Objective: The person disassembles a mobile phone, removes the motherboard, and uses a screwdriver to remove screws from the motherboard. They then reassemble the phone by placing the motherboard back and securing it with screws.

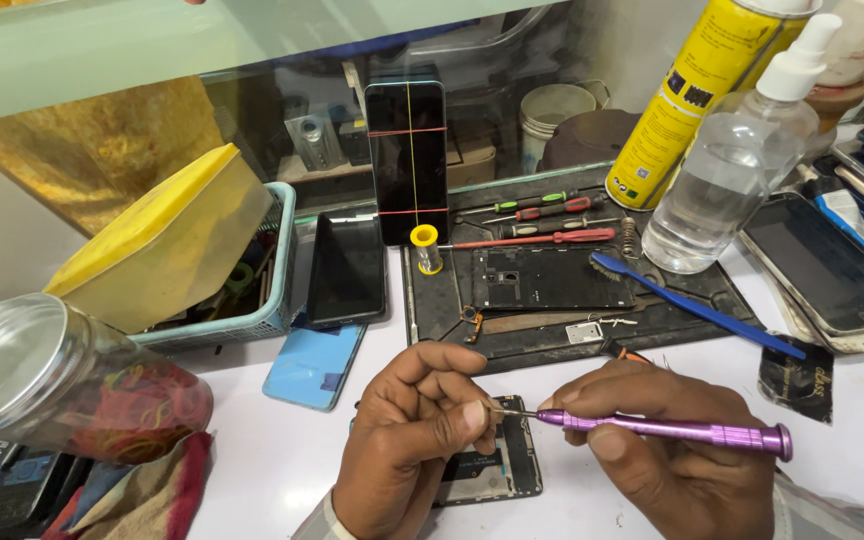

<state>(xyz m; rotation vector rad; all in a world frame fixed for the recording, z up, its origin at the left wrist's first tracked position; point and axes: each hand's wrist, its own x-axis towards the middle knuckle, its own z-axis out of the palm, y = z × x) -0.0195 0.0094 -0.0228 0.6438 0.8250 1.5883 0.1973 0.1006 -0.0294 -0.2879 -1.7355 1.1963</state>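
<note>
Opened phone (497, 470) mid-teardown, back already off, screw work under way.

Far left of the phone: clear jar (62, 385) of coloured bands lying on its side, yellow-lidded box (162, 235) on a blue basket (277, 300). Just left of and over the phone: left hand (417, 435), fingertips (472, 415) pinched together around the driver tip, likely on a small screw, too small to tell. On the white table (272, 460), the phone, partly hidden under both hands, inner board showing. Right of it: right hand (672, 455), fingers clamped on the purple screwdriver (672, 430). Beyond the phone: black mat (672, 320) with a bare frame (547, 278) and red-handled drivers (542, 225). Judged roughly midway; frame screws apparently remaining.
</note>
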